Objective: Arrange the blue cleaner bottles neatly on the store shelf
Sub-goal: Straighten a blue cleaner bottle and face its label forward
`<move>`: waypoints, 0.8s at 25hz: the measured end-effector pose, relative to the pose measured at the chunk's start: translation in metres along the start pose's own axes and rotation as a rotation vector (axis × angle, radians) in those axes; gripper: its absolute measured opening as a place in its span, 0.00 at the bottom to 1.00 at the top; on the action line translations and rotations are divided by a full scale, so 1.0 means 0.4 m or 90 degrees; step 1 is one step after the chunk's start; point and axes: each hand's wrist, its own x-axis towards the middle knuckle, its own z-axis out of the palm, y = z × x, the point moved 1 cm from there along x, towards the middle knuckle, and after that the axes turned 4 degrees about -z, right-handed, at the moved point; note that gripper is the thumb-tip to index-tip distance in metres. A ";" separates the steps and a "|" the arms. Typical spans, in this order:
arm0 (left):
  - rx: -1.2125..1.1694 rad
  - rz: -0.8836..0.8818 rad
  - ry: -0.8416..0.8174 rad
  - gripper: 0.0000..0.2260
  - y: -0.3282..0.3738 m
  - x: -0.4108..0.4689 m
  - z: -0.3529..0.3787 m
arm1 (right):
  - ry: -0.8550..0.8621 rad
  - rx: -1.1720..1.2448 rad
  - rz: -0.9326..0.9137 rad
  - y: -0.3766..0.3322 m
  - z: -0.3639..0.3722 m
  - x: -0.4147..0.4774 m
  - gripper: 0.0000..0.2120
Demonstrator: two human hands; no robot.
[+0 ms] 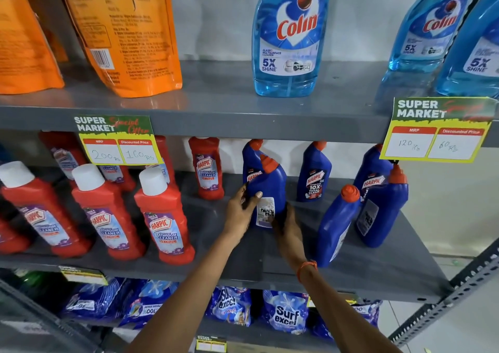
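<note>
1. On the middle shelf (391,266), near its centre, a blue cleaner bottle (266,188) with an orange-red cap is held upright, its back label turned toward the camera.
2. The bottle is gripped from both sides: the left hand (240,215) is wrapped around its left flank with the thumb laid across the front, and the right hand (287,225) is closed on its lower right side. An orange band (306,269) is worn on the right wrist.
3. Directly behind the held bottle a second blue bottle (249,158) is seen, mostly hidden, with its Harpic label partly showing.
4. To the right, a front-facing blue bottle (314,174) is stood at the back of the shelf, apart from the held one.
5. Further right, three more blue bottles are grouped: a leaning one (336,225) nearest the shelf edge with its back turned out, another (383,209) just beside it, also back outward, and one (371,169) behind with its label forward.
6. On the left half of the same shelf, red Harpic bathroom cleaner bottles (162,217) with white caps are set in rows.
7. Price tags (117,140) marked "Super Market" are fixed to the edge of the shelf above; a second one (437,131) hangs at the right.
8. On that upper shelf, light-blue Colin spray bottles (289,34) and orange pouches (129,28) are placed.
9. Below, blue Surf excel packets (286,312) are stacked on the lowest visible shelf.
</note>
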 end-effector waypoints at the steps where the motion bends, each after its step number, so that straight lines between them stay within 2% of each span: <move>1: 0.002 0.008 -0.001 0.17 0.009 0.000 0.006 | 0.004 -0.006 -0.018 -0.008 0.000 0.004 0.19; 4: -0.001 0.009 0.053 0.27 0.036 -0.008 0.042 | 0.025 -0.022 -0.080 -0.028 0.011 0.005 0.23; 7: 0.041 -0.002 0.171 0.24 0.063 -0.010 0.056 | 0.032 -0.034 -0.096 -0.034 0.031 -0.018 0.25; 9: 0.075 -0.016 0.155 0.20 0.067 -0.004 0.041 | -0.015 -0.032 -0.084 -0.024 0.031 -0.014 0.29; 13: 0.037 -0.033 0.029 0.12 0.073 0.010 -0.007 | -0.195 0.069 -0.001 -0.034 0.013 0.031 0.48; 15: 0.013 -0.035 -0.026 0.14 0.080 0.017 -0.029 | -0.226 0.140 0.041 -0.032 0.003 0.053 0.46; 18: 0.008 -0.048 -0.070 0.18 0.076 0.015 -0.058 | -0.180 0.187 0.088 -0.020 0.002 0.065 0.34; 20: 0.032 -0.043 -0.086 0.18 0.062 0.014 -0.075 | -0.159 0.196 0.098 -0.014 0.012 0.051 0.30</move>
